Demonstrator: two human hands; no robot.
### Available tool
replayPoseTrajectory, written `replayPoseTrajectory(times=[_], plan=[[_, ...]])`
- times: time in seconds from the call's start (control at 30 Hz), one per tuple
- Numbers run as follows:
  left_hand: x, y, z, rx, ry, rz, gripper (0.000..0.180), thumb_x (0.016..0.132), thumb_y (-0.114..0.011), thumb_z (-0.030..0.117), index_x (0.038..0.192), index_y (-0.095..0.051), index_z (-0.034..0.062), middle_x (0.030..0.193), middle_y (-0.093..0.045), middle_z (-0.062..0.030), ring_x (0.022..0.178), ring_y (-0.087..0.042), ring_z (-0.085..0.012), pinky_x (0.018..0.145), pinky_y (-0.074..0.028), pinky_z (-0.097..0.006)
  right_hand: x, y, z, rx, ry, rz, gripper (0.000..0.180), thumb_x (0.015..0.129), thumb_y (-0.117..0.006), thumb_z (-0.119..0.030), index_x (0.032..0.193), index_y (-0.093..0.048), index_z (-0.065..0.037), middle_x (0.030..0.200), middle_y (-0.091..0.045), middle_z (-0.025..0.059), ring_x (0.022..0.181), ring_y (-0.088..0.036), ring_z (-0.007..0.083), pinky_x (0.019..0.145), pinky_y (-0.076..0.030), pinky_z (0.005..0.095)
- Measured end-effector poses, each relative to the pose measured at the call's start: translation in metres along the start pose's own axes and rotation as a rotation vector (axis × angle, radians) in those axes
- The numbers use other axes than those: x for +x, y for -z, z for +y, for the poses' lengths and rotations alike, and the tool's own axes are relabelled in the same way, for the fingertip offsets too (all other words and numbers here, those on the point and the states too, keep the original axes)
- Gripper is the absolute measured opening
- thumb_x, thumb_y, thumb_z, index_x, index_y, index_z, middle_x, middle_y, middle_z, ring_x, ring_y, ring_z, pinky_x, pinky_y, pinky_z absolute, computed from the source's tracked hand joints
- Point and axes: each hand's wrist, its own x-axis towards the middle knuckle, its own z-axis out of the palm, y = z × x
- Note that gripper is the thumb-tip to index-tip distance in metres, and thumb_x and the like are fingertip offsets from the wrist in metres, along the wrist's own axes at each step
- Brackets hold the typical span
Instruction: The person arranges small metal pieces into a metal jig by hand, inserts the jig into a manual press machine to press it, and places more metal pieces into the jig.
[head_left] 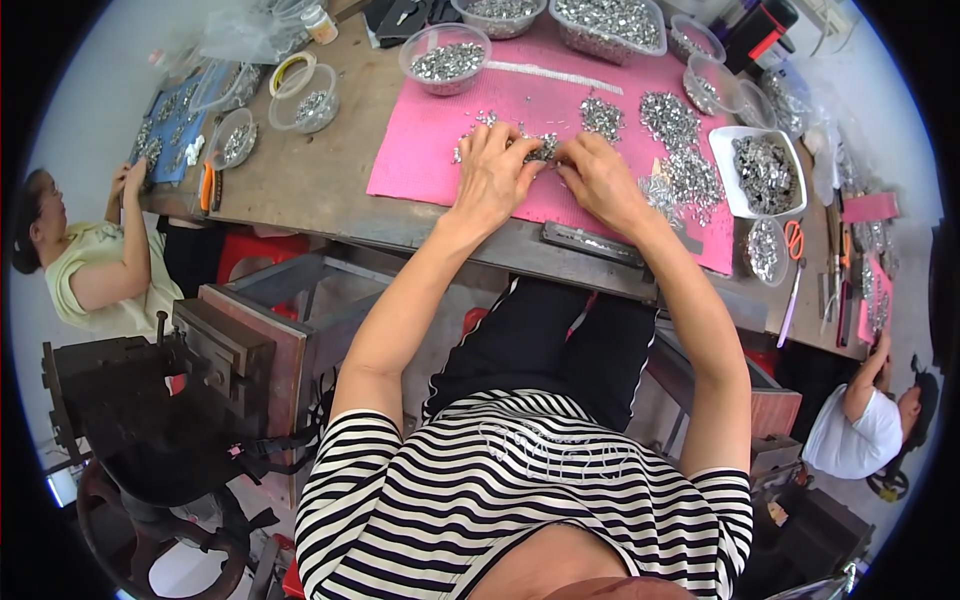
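Both my hands work at a loose pile of small silvery metal pieces point(545, 148) on a pink ribbed mat point(425, 150). My left hand point(492, 175) reaches in from the left, fingers curled down among the pieces and thumb drawn toward the index finger. Close on its right, my right hand point(602, 182) has thumb and fingertips pinched together at the pile's edge. What lies between the fingertips of either hand is too small to make out. A dark metal bar point(592, 243) lies at the mat's near edge, below my right wrist.
Further heaps of metal pieces point(670, 120) lie right of my hands. Around the mat stand a clear tub point(408, 68), a white tray point(728, 165) and orange-handled scissors point(794, 238). A dark machine point(215, 360) stands at left. Co-workers sit left point(105, 275) and right point(850, 430).
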Motion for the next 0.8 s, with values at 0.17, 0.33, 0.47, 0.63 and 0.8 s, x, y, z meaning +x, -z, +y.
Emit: replayPoseTrajectory(times=[0.17,0.33,0.47,0.63,0.8], plan=[[0.005,0.004,-0.001,-0.041,-0.031,-0.015,0.017,0.083,-0.076,0.016,0.099,-0.072,0.0104,0.097,-0.063,-0.0034,0.098,-0.059,-0.023,0.089,-0.038,-0.04,-0.015,0.009,0.002,0.027,-0.038,0.015,0.013,0.087,-0.069,-0.006,0.098,-0.066,0.0,0.09,-0.062,0.0156,0.085,-0.063,0.0343,0.073,-0.05,0.0431],[0.003,0.015,0.002,-0.129,-0.04,0.047,0.012,0.085,-0.075,0.013,0.096,-0.073,0.0111,0.089,-0.065,-0.0009,0.09,-0.061,-0.0212,0.09,-0.036,-0.039,-0.034,0.047,-0.021,0.221,-0.377,-0.079,0.014,0.086,-0.072,-0.01,0.09,-0.068,0.002,0.086,-0.066,0.0175,0.08,-0.065,0.0349,0.072,-0.051,0.0437],[-0.005,0.013,0.019,-0.16,-0.154,-0.013,0.008,0.086,-0.074,0.012,0.093,-0.074,0.0109,0.089,-0.065,-0.0013,0.09,-0.061,-0.0201,0.092,-0.035,-0.038,-0.06,0.047,-0.012,0.067,-0.368,-0.069,0.013,0.085,-0.073,-0.008,0.091,-0.068,0.003,0.084,-0.065,0.0168,0.079,-0.065,0.0328,0.071,-0.051,0.0417],[-0.019,0.012,0.021,-0.121,-0.199,-0.099,0.013,0.086,-0.075,0.013,0.097,-0.079,0.0156,0.087,-0.062,0.0007,0.09,-0.057,-0.0173,0.093,-0.034,-0.037,-0.071,0.041,-0.01,0.02,-0.302,0.046,0.011,0.084,-0.074,-0.007,0.092,-0.071,0.0,0.084,-0.062,0.0147,0.08,-0.063,0.0337,0.071,-0.051,0.0432],[-0.021,0.01,0.026,-0.172,-0.09,-0.067,0.009,0.087,-0.075,0.018,0.094,-0.079,0.0149,0.085,-0.062,0.0,0.089,-0.058,-0.0176,0.092,-0.034,-0.038,-0.075,0.043,-0.01,-0.058,-0.254,0.035,0.012,0.085,-0.074,-0.006,0.096,-0.072,-0.001,0.085,-0.063,0.0139,0.079,-0.064,0.0314,0.07,-0.051,0.0399]])
